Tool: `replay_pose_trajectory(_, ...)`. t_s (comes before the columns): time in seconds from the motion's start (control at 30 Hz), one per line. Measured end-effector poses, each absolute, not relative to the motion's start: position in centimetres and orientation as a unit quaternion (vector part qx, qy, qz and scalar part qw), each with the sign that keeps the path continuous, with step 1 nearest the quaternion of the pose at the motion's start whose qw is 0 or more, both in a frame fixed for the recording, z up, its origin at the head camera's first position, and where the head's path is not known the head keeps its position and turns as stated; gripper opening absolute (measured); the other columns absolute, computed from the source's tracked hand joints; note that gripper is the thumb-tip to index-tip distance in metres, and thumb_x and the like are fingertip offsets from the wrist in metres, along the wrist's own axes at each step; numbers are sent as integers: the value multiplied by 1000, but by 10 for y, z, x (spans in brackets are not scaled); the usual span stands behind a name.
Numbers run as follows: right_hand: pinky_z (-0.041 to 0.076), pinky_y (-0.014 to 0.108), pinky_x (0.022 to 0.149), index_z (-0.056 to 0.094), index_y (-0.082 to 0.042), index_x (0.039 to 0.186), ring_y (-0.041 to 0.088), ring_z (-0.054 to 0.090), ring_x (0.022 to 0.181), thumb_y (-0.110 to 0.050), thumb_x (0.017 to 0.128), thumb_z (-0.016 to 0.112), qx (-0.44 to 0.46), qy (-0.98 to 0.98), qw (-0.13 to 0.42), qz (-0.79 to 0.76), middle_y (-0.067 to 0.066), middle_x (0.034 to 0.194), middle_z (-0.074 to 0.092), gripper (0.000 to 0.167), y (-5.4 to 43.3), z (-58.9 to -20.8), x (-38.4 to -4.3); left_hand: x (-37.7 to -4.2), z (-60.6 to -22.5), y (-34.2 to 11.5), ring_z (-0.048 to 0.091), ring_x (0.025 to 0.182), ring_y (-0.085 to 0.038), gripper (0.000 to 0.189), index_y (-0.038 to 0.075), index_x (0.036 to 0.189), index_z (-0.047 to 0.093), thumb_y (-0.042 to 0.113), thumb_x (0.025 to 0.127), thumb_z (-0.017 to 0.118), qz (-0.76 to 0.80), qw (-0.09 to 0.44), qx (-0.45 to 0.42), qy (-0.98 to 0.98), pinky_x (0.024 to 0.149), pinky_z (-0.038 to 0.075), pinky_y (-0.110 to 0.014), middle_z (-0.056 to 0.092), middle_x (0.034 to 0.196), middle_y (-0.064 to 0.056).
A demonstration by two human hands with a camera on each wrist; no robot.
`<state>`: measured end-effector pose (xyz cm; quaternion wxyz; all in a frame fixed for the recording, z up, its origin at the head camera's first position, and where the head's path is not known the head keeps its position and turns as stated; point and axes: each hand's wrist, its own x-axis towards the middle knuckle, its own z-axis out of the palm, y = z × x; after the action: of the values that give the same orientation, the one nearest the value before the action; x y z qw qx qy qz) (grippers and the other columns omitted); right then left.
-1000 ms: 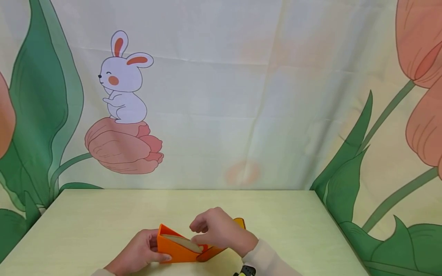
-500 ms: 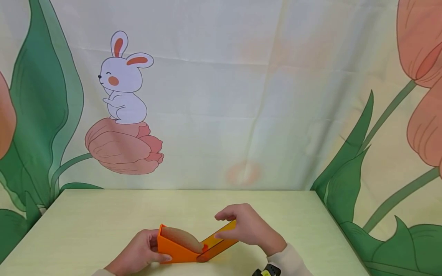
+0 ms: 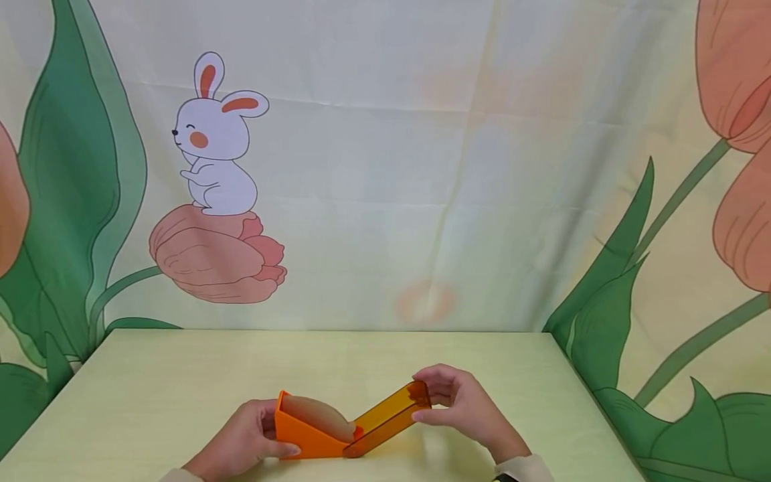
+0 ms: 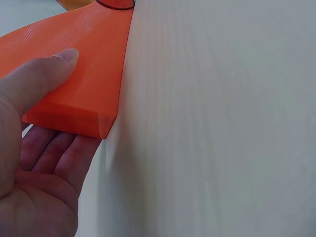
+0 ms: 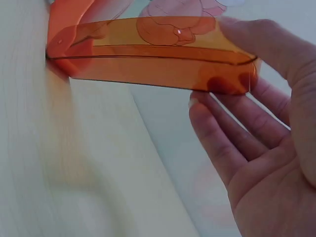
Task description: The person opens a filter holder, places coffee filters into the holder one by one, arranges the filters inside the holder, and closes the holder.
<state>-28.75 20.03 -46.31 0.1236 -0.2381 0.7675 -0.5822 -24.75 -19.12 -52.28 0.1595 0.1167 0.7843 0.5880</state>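
My left hand (image 3: 249, 435) grips the wide end of an orange wedge-shaped case (image 3: 308, 432) standing on the table. In the left wrist view its thumb (image 4: 49, 74) lies along the case's side and the fingers are beneath and behind the end. Inside the case sits a beige, round-edged thing (image 3: 319, 414), its kind unclear. A see-through amber lid (image 3: 385, 422), hinged at the narrow end, slants up to the right, swung open. My right hand (image 3: 466, 408) holds the lid's free end between thumb and fingers, also seen in the right wrist view around the lid (image 5: 158, 64).
The pale wooden table (image 3: 199, 368) extends behind and to both sides of the case. A printed cloth (image 3: 361, 167) with a rabbit, tulips and leaves hangs along the table's far edge.
My right hand has moved right from above the beige thing to the lid's raised end and now holds it. The beige thing sits differently, more of it showing. The left hand keeps its grip.
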Motion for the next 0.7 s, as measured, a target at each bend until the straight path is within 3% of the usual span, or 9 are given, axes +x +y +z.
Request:
replay_pose_trajectory(0.27,61,29,92,59,8,123,17,73,102,-2,79,86,-224,703,152,-658,5,116,75,53,209,-476,-287,-247,-524,-191,69,98,-22,57,6,130,66,17,78,89,593,161,116,780,90,61,-29,74,121,-7)
replay_pose_trajectory(0.7,61,30,91,64,13,120,17,74,99,1,82,83,-270,676,90,-680,1,113,77,45,189,-479,-288,-248,-524,-190,69,98,-21,58,7,130,66,18,78,89,584,156,119,788,92,61,-31,74,121,-6)
